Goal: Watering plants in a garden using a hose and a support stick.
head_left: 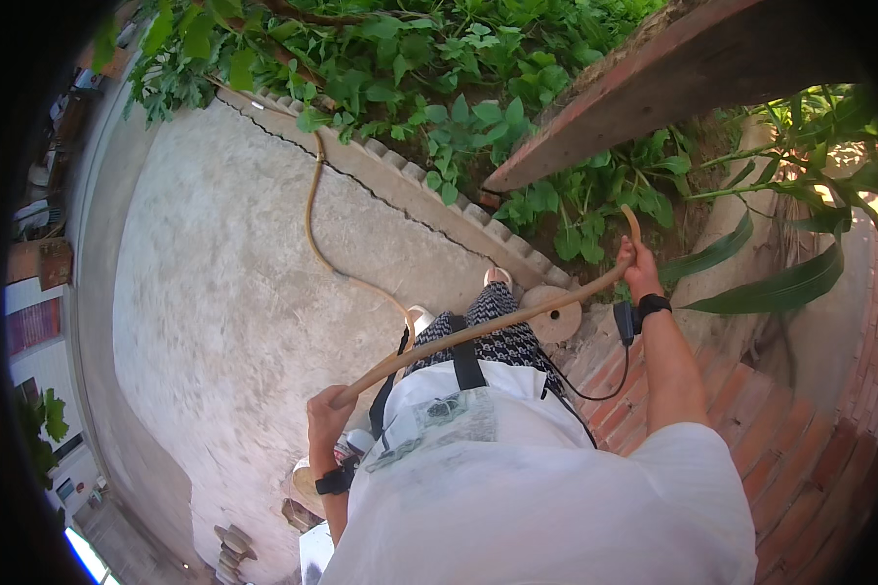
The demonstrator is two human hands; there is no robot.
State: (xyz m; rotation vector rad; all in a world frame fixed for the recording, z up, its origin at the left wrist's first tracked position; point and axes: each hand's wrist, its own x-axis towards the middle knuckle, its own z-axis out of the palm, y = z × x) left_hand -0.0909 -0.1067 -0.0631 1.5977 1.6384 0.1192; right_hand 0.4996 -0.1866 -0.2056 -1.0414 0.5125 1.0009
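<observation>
A tan garden hose (488,329) stretches across the front of my body between both hands. My right hand (640,269) is closed round it near its free end, which curves upward in front of leafy green plants (595,200). Lower down on the left, my left hand (326,421) grips the same hose beside my waist. From there another stretch of hose (314,210) winds over the concrete away from my feet to the edge of the plant bed. Whether water comes out of the end, I cannot tell.
A low scalloped concrete edging (400,166) borders the bed. An upright brick-red slab (654,93) stands at the upper right. Long leaves (780,278) hang close to my right forearm. A round stone with a hole (556,314) lies by my foot, with brick paving (751,400) to the right.
</observation>
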